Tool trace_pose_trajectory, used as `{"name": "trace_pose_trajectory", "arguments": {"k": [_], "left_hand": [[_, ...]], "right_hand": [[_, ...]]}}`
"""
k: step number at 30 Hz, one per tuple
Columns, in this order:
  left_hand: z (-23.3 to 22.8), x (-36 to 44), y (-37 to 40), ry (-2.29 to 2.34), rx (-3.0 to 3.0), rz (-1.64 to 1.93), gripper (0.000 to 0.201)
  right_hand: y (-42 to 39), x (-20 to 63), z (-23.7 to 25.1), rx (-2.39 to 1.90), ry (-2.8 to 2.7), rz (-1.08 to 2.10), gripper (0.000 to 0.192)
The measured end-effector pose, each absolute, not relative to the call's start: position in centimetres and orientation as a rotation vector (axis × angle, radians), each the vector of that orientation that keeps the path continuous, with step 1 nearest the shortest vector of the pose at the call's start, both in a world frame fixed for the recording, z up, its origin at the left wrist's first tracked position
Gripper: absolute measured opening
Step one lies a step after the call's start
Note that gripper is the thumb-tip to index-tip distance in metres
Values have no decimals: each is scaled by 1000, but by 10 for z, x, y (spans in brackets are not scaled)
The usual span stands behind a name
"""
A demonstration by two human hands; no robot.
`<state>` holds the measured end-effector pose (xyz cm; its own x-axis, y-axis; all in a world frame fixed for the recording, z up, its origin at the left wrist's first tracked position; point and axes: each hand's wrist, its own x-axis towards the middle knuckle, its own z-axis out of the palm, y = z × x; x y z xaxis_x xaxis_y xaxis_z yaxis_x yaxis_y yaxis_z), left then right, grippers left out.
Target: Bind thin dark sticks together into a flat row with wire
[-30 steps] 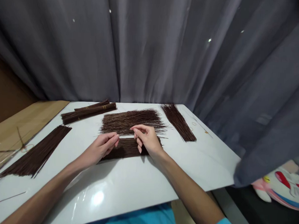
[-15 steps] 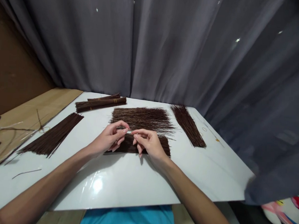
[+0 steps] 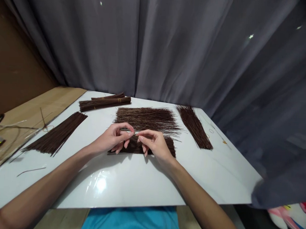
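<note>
My left hand [image 3: 114, 138] and my right hand [image 3: 154, 143] meet fingertip to fingertip above the table, each with thumb and forefinger pinched. Something tiny and thin is between the fingertips, too small to name. Beneath both hands lies a pile of dark brown thin sticks [image 3: 168, 147], partly hidden by the fingers. Just behind it is a wider, looser spread of brown sticks [image 3: 146, 117] with ragged ends. The other fingers of both hands hang loosely curled.
On the white table [image 3: 139, 184], a stick bundle [image 3: 57, 134] lies at left and another [image 3: 195, 128] at right. Bundles tied with yellow bands [image 3: 105, 104] lie at the back left. One loose stick [image 3: 31, 171] is near the left front. Cardboard [image 3: 59, 97] borders the left; a grey curtain [image 3: 171, 51] hangs behind.
My fingertips are slightly closer together, still pinched over the same pile. The view has shifted a little; the stick bundles appear to lie where they were.
</note>
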<state>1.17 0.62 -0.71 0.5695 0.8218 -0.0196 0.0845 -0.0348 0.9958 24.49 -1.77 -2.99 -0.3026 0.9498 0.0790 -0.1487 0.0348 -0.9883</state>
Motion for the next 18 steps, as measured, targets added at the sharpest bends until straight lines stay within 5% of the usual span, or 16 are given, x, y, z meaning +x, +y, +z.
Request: {"name": "trace_pose_trajectory", "arguments": {"k": [18], "left_hand": [[-3, 12, 5, 794, 1520, 684, 37]], "right_hand": [[-20, 243, -33, -903, -1384, 1489, 35]]}}
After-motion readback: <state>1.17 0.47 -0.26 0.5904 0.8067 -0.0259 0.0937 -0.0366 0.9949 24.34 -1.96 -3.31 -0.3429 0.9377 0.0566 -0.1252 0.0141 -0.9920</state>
